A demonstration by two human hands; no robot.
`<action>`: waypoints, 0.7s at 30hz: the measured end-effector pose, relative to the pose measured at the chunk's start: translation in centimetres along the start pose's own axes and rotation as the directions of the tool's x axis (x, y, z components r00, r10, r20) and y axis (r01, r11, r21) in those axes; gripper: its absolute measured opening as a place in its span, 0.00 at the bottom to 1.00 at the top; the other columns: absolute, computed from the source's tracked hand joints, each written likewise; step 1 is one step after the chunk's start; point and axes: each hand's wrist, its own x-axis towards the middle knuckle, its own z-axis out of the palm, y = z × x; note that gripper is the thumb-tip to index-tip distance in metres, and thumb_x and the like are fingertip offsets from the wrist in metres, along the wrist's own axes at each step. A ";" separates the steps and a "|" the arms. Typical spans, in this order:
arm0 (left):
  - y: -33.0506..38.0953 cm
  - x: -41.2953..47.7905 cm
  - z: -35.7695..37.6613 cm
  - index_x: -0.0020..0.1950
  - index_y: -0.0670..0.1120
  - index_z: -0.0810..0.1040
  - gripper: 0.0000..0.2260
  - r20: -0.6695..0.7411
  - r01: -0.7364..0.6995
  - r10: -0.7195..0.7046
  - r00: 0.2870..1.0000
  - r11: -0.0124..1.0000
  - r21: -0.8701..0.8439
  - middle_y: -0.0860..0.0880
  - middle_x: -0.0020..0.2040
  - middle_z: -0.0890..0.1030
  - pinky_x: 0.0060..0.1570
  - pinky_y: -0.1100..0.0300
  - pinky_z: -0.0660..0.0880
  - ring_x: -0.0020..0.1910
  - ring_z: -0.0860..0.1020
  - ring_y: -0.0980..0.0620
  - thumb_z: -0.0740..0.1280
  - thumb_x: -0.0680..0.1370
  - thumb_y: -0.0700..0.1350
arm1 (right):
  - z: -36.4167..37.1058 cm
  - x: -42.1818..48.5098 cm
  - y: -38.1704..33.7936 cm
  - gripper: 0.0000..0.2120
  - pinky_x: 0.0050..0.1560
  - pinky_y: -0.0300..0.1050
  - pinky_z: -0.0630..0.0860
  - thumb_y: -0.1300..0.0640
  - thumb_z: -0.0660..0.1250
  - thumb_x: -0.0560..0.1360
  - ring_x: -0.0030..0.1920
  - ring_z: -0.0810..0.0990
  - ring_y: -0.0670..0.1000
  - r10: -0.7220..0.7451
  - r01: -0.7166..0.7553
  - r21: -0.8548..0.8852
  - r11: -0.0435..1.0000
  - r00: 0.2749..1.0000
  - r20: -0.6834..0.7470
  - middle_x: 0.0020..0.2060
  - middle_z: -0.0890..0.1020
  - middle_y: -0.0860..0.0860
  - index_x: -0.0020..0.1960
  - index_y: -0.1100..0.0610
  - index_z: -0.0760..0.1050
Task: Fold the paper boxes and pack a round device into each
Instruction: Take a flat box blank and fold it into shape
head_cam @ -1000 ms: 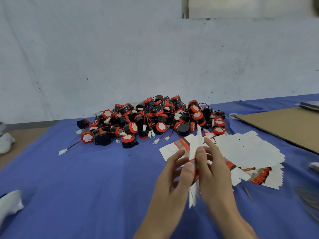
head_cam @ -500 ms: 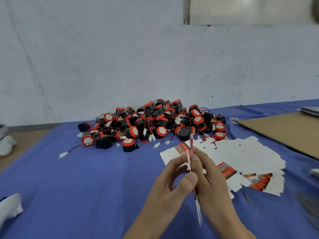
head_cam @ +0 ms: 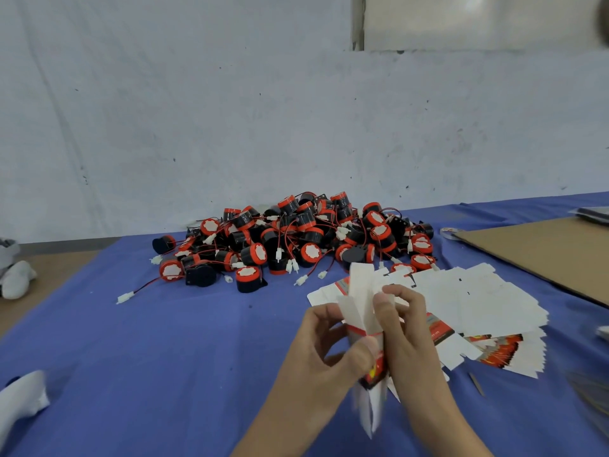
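Both hands, left hand (head_cam: 324,351) and right hand (head_cam: 403,328), are gripping the white-and-red flat paper box (head_cam: 364,319) upright, long axis vertical, above the blue-covered tabletop's (head_cam: 164,357) near edge; the red-and-black round devices (head_cam: 296,239) are lying beyond, toward the far edge.

The paper box (head_cam: 361,293) stands upright between the left hand (head_cam: 326,354) and the right hand (head_cam: 407,334), which both grip it above the table (head_cam: 164,357). Beyond the hands, farther along the table, lies the heap of round devices (head_cam: 296,235). A spread of flat boxes (head_cam: 481,301) lies just right of the right hand, partly behind it. Farther right rests a cardboard sheet (head_cam: 543,255). Well left of the left hand, a rounded object (head_cam: 19,400) sits at the table's near edge.
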 end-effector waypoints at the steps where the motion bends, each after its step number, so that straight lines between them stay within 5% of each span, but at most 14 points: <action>1: -0.1 0.2 -0.4 0.59 0.50 0.73 0.29 -0.032 0.015 -0.015 0.999 1.000 0.003 0.61 0.53 0.83 0.48 0.67 0.78 0.55 0.81 0.61 0.80 0.64 0.55 | -0.1 0.1 -0.1 0.06 0.33 0.33 0.77 0.45 0.63 0.78 0.40 0.84 0.42 0.010 -0.009 0.024 1.000 1.000 -0.028 0.46 0.82 0.47 0.55 0.40 0.72; 3: -0.5 0.6 -1.3 0.61 0.53 0.73 0.26 -0.114 0.030 -0.028 0.993 0.999 0.015 0.60 0.54 0.83 0.45 0.68 0.78 0.54 0.80 0.63 0.77 0.67 0.54 | -0.2 0.1 -0.3 0.05 0.31 0.33 0.77 0.47 0.62 0.80 0.39 0.84 0.42 -0.001 0.003 0.036 0.999 0.999 -0.044 0.46 0.82 0.46 0.54 0.38 0.71; 6: -1.1 1.1 -2.1 0.62 0.58 0.72 0.26 -0.204 0.057 -0.043 0.978 0.996 0.062 0.60 0.56 0.81 0.44 0.69 0.78 0.52 0.80 0.66 0.70 0.65 0.60 | 0.1 -0.3 -0.5 0.09 0.32 0.34 0.78 0.36 0.59 0.72 0.43 0.84 0.39 -0.049 0.047 0.048 0.998 0.998 0.034 0.43 0.82 0.36 0.52 0.31 0.72; 12: -1.8 1.5 -2.4 0.61 0.58 0.77 0.27 -0.252 0.100 -0.093 0.963 0.995 0.018 0.59 0.51 0.84 0.39 0.71 0.77 0.49 0.82 0.64 0.67 0.64 0.64 | 0.4 -0.3 0.1 0.18 0.39 0.30 0.78 0.38 0.57 0.75 0.51 0.81 0.33 -0.078 0.078 -0.003 0.997 0.992 0.097 0.49 0.79 0.25 0.65 0.31 0.68; 18: -2.0 1.7 -2.3 0.63 0.54 0.78 0.19 -0.259 0.124 -0.130 0.957 0.991 -0.041 0.59 0.48 0.85 0.37 0.71 0.77 0.46 0.83 0.63 0.68 0.74 0.57 | 0.3 0.0 0.3 0.16 0.36 0.29 0.77 0.38 0.58 0.74 0.47 0.82 0.34 -0.026 0.028 -0.025 0.999 0.997 0.075 0.44 0.80 0.26 0.61 0.27 0.67; 21: -1.9 1.6 -2.1 0.63 0.55 0.76 0.25 -0.233 0.112 -0.118 0.965 0.993 -0.037 0.62 0.46 0.85 0.37 0.71 0.77 0.45 0.83 0.63 0.68 0.68 0.62 | 0.3 0.3 0.6 0.13 0.34 0.29 0.76 0.41 0.59 0.77 0.44 0.82 0.35 -0.006 0.007 -0.029 1.000 0.999 0.047 0.42 0.80 0.27 0.60 0.28 0.67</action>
